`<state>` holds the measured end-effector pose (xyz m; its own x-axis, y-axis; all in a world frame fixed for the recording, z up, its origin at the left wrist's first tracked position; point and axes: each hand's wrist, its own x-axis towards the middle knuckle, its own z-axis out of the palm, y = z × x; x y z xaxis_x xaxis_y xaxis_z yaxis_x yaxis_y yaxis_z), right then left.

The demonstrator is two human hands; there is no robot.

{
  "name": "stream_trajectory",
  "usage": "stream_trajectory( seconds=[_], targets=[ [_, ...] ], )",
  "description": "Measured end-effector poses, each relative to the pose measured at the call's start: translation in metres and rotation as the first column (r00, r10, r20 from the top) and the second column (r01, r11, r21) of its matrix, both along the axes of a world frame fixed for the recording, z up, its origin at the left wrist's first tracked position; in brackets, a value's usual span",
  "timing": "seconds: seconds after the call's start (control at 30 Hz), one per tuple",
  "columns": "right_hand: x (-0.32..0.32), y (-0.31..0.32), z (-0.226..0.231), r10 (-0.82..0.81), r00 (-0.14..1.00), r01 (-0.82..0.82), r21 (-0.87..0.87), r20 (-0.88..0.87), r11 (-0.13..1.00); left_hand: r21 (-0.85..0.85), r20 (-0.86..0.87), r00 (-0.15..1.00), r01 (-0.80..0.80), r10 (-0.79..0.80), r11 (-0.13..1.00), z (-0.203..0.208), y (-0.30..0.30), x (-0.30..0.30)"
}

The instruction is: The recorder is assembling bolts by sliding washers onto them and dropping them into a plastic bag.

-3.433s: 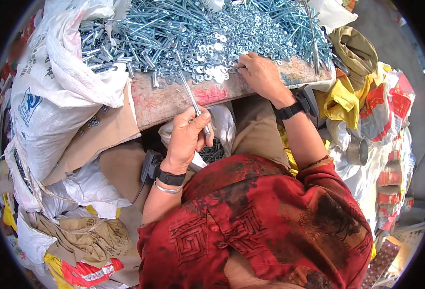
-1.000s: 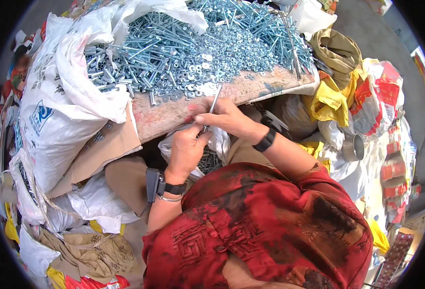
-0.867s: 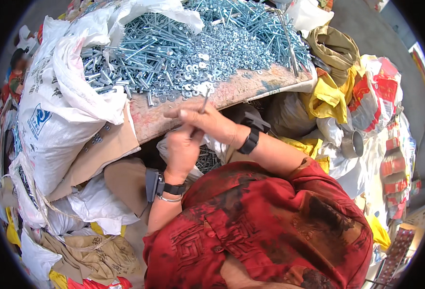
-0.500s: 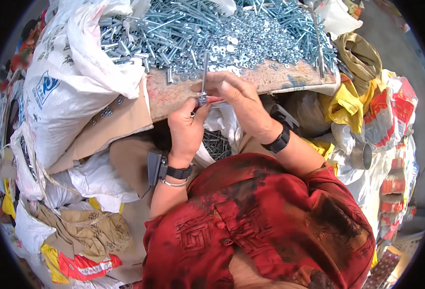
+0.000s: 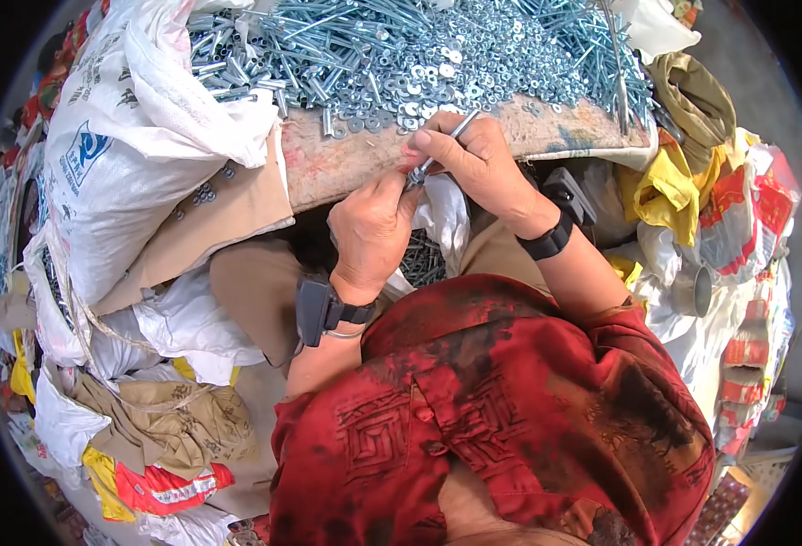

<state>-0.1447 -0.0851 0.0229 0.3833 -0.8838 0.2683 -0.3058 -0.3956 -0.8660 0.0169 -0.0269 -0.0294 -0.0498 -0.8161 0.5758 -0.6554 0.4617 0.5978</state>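
Note:
A long silvery bolt slants up to the right between my hands, just off the board's front edge. Its lower end, with a nut or collar on it, is pinched in the fingers of my left hand. My right hand is closed around the shaft, thumb and forefinger pressed on it, the top end poking out above. Beyond my hands lies a heap of loose washers, with long bolts and short metal sleeves around it.
The heap lies on a stained board. A white woven sack bulges at the left, with a few nuts on cardboard beside it. Below my hands, a white bag holds dark bolts. Yellow and brown sacks hang at the right.
The bolt has tipped from upright to a slant toward the right. My right hand has closed around its shaft, and my left hand has turned and shifted slightly right.

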Motion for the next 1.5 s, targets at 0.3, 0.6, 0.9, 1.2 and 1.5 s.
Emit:
stream_trajectory(
  seconds=[0.3, 0.6, 0.9, 1.2, 1.5],
  targets=[
    [-0.023, 0.013, 0.01, -0.007, 0.994, 0.01, 0.025, -0.11, 1.0, -0.182, 0.305, 0.946, -0.057, 0.112, 0.982, 0.018, 0.008, -0.013],
    [-0.054, 0.052, -0.003, 0.431, 0.847, -0.522, 0.336, 0.312, 0.784, 0.461, -0.601, 0.667, 0.74, -0.44, 0.491, 0.044, 0.017, 0.014],
    [-0.085, -0.051, -0.032, -0.4, 0.902, 0.327, -0.349, -0.162, 0.878, 0.244, 0.145, 0.945, -0.323, 0.295, 0.915, 0.017, -0.069, 0.05],
    [-0.091, -0.052, -0.051, -0.424, 0.882, 0.244, -0.573, -0.204, 0.783, 0.196, 0.353, 0.806, -0.56, 0.475, 0.805, 0.014, -0.116, 0.068],
    [-0.089, -0.056, -0.055, -0.43, 0.877, 0.203, -0.646, -0.214, 0.736, 0.196, 0.496, 0.711, -0.651, 0.499, 0.733, 0.021, -0.151, 0.047]
  ],
)
